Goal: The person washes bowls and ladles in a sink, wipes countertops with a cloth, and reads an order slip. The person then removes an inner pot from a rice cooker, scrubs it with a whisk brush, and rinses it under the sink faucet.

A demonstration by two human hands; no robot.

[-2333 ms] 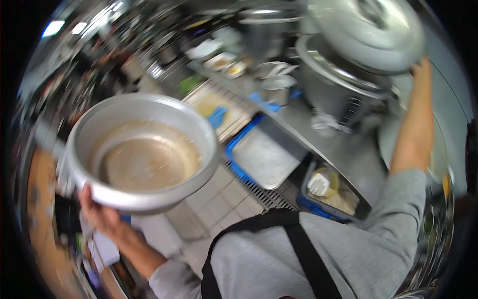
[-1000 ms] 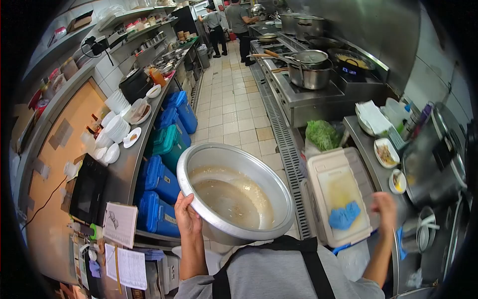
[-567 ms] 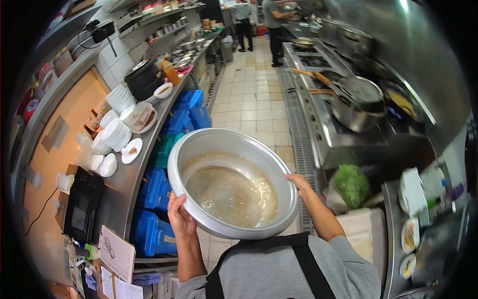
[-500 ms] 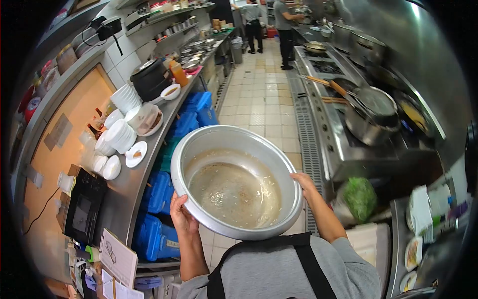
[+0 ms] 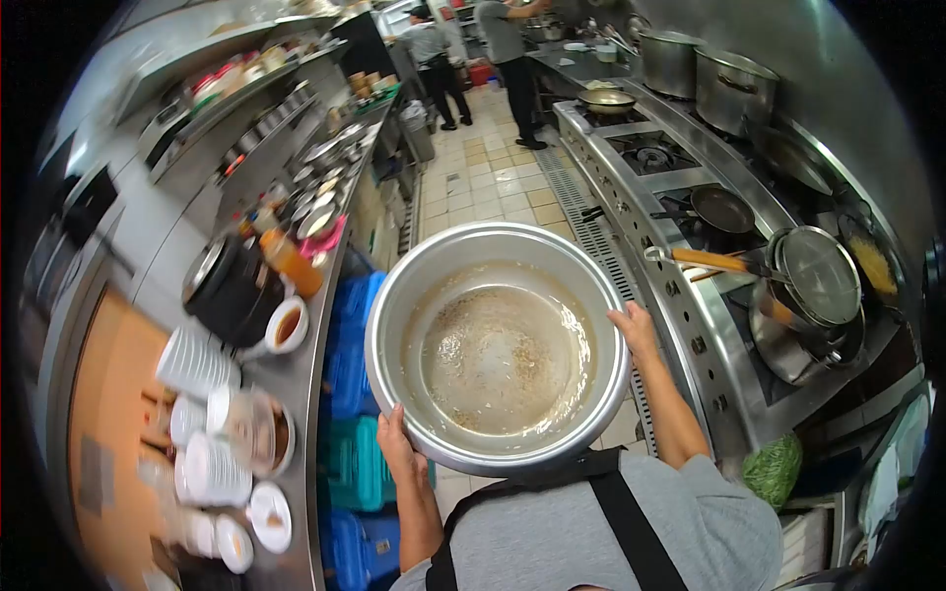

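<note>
A large round metal pot (image 5: 498, 241) is held out in front of my chest, with shallow cloudy liquid and small bits at its bottom. On its lower left side, my left hand (image 5: 402, 451) grips the rim, thumb on the outside and the other fingers underneath. My right hand (image 5: 636, 330) is closed on the right side of the rim. The pot hangs over the tiled aisle, tilted slightly so its inside faces me.
Along the right runs a stove (image 5: 650, 236) with a frying pan (image 5: 722, 209), a strainer (image 5: 821, 276) and tall stockpots (image 5: 734, 91). The left counter carries stacked white bowls (image 5: 192, 364) and a black soup warmer (image 5: 232, 291). Blue bins (image 5: 350, 345) sit below. Two people stand farther down the aisle.
I have moved forward along the aisle, and the view has turned. The pot sits a little farther right in view and more level. Both hands keep their hold.
</note>
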